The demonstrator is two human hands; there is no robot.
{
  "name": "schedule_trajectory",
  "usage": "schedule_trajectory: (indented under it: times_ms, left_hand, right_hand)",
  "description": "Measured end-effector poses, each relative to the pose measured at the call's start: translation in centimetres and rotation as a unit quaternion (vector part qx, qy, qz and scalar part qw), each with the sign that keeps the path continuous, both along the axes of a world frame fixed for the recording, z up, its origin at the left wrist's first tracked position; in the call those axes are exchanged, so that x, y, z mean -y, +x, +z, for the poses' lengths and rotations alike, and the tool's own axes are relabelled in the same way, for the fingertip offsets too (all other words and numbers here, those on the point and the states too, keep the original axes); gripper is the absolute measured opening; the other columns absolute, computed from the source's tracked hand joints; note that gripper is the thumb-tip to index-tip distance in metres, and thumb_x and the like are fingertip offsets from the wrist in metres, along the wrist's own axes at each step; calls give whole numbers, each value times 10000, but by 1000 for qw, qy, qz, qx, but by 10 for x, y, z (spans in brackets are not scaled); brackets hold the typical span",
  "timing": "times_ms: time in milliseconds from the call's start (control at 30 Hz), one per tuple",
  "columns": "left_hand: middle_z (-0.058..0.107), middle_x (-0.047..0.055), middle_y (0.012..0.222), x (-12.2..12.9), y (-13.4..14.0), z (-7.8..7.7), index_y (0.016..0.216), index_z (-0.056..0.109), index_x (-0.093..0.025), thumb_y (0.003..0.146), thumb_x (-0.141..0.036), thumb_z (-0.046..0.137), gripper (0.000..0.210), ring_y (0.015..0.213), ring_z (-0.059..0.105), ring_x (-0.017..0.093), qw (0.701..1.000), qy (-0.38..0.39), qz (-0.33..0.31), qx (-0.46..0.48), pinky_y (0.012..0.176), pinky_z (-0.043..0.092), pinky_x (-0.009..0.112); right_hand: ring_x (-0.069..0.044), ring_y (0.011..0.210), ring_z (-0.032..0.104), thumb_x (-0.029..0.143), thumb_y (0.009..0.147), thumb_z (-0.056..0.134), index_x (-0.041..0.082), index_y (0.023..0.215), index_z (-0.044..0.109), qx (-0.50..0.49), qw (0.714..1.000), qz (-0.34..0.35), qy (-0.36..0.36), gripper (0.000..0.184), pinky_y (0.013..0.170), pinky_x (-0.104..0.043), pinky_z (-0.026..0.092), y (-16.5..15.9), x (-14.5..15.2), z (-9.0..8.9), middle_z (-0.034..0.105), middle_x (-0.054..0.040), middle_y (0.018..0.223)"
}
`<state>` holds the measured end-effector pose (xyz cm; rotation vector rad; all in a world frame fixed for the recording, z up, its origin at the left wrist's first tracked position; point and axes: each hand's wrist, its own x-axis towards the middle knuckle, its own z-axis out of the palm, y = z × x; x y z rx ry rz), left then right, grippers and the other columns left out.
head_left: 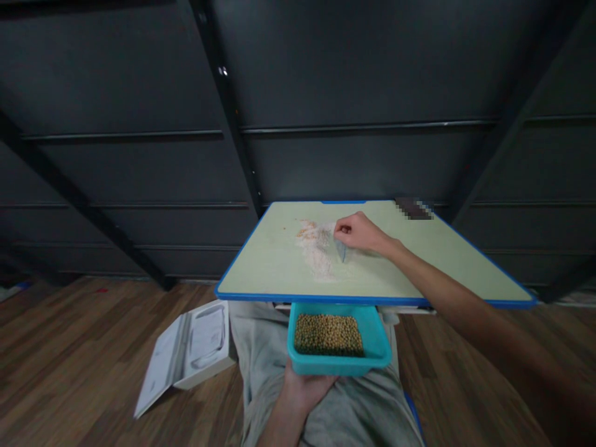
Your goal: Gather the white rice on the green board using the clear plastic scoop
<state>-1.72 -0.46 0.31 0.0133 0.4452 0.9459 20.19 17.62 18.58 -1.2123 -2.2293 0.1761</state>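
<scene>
The right hand [356, 233] pinches a thin grey strip [341, 251] narrowly; just left of that grip, white powder [320, 261] and orange bits [307, 230] lie loose on the table [261, 273]. Nearer than the grip, the left hand [305, 388] sits under a tub [335, 366], fingers hidden, their closure untellable. Work seems partway: beans [328, 329] are in the tub, the powder remains ungathered
</scene>
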Motion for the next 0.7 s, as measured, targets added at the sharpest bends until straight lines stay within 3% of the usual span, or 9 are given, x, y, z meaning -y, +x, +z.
schedule_trajectory:
  times_ms: [200, 367, 500, 700]
  left_hand:
    - [803, 85, 1178, 1, -1, -7, 1370, 652, -301, 963, -278, 534, 425, 1187, 708, 326, 999, 27, 6, 31, 1107, 486, 611]
    - [788, 87, 1224, -2, -4, -18, 1369, 653, -310, 981, -284, 507, 415, 1244, 673, 331, 998, 35, 1, 50, 1126, 451, 633]
    - [793, 75, 1213, -1, -5, -18, 1379, 643, -322, 987, -272, 480, 428, 1227, 683, 327, 998, 34, 11, 45, 1124, 448, 640]
    - [809, 85, 1156, 0, -6, -3, 1380, 646, -288, 956, -251, 530, 441, 1181, 705, 326, 1000, -5, 2, 23, 1114, 478, 594]
  right_hand:
    - [-108, 569, 445, 161, 752, 541, 175, 667, 668, 23, 997, 78, -6, 154, 627, -292, 323, -17, 20, 2, 539, 16, 585]
    - [-111, 573, 408, 133, 725, 526, 195, 640, 597, 62, 990, 128, -3, 127, 641, -292, 318, -13, 24, 7, 503, 31, 584]
    - [-109, 549, 408, 132, 720, 526, 200, 628, 569, 86, 989, 118, 6, 122, 628, -301, 305, -1, 18, 11, 469, 38, 564]
    - [-117, 552, 397, 140, 715, 540, 195, 616, 580, 113, 990, 79, 8, 120, 627, -317, 289, 9, 14, 14, 458, 30, 547]
